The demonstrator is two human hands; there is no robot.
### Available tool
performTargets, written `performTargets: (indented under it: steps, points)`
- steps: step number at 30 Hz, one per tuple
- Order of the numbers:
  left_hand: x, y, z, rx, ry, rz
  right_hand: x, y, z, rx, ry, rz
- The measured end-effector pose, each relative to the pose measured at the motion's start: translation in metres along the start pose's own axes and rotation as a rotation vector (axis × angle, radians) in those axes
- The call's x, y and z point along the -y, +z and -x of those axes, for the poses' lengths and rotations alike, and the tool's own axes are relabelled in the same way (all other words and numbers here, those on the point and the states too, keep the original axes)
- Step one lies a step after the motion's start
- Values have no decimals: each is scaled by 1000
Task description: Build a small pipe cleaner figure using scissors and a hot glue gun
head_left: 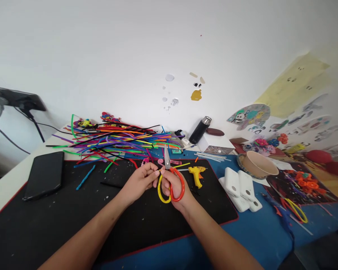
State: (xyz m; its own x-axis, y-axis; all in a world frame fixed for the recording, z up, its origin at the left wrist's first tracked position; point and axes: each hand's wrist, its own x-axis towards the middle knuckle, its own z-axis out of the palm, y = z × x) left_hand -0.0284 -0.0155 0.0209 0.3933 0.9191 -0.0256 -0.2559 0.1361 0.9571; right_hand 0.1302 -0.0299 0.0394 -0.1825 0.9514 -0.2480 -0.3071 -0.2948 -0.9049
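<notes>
My right hand (179,190) holds a pair of scissors (168,159) with one yellow and one red handle, blades pointing up and away. Close beside it, my left hand (144,179) is closed in a pinch, its thumb and fingertips almost meeting those of my right hand. Whatever lies in that pinch is too small to make out. Both hands hover above a black mat (146,221) with a red edge. Just beyond them are a pink curl (160,161) and a green-labelled small item (176,151). A yellow glue gun (196,174) lies right of my right hand.
A heap of coloured pipe cleaners (115,140) spreads along the wall. At left lie a black tablet-like device (44,175) and a blue twisted piece (85,177). Rightward are a black flask (199,130), white blocks (239,185), a bowl (260,164) and another pair of scissors (297,210).
</notes>
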Motion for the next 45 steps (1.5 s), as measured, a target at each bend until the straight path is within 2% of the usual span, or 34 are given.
performTargets:
  steps: [11, 18, 26, 32, 37, 45]
  points:
    - [0, 0, 1, -25, -155, 14, -9, 2, 2, -32, 1, -38]
    - [3, -1, 0, -67, -193, 93, -14, 2, 2, -6, -43, -34]
    - [12, -6, -4, -99, -172, 130, -18, 4, -1, -38, -59, -33]
    - [12, -10, -6, -157, -167, 134, -11, -3, -3, -93, -86, 114]
    - [8, -7, -6, -172, -180, 95, -3, -10, -2, -75, -117, 238]
    - [7, -5, -5, -130, -167, -88, -4, -14, -4, -47, -74, 270]
